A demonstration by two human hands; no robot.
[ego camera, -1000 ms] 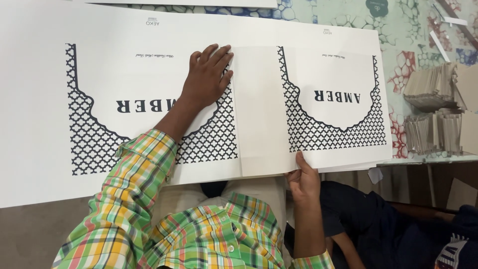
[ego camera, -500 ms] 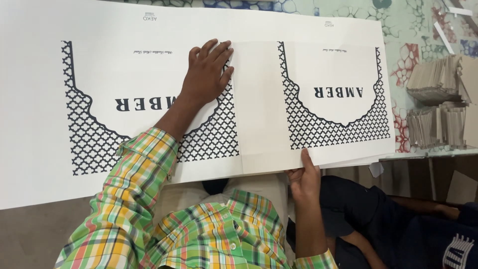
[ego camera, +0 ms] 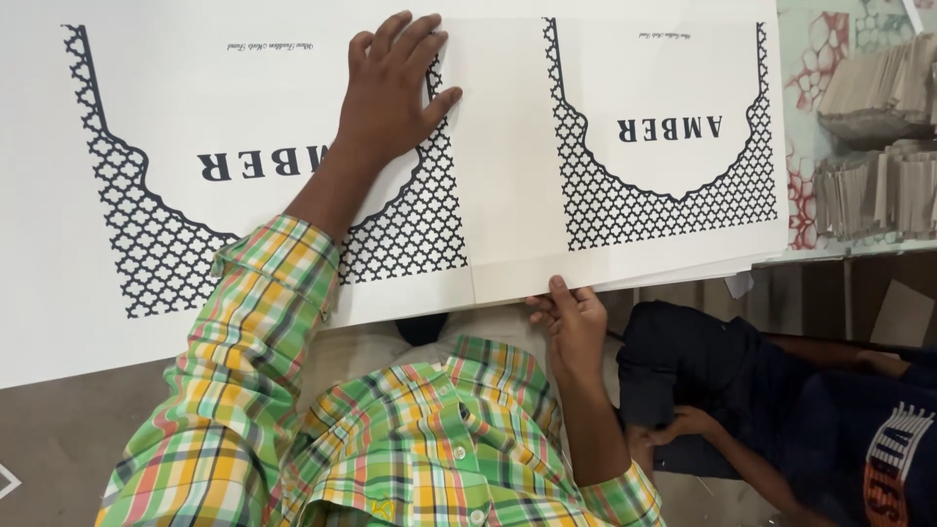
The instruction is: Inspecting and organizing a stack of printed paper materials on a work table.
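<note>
Pressing left hand (ego camera: 390,93) flat, fingers spread, on printed sheet (ego camera: 508,176) atop worktop stack | right hand (ego camera: 574,322) fingers pinch its near edge | risk: uneven pull creases or skews sheet

A big white printed sheet (ego camera: 508,176) lies flat on the table, overhanging its near edge. It bears two black lattice panels with arched white centres, side by side.

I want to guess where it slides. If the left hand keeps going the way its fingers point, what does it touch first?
Probably just more of the white printed sheet under the left hand; nothing else shows before the picture's top edge.
</note>
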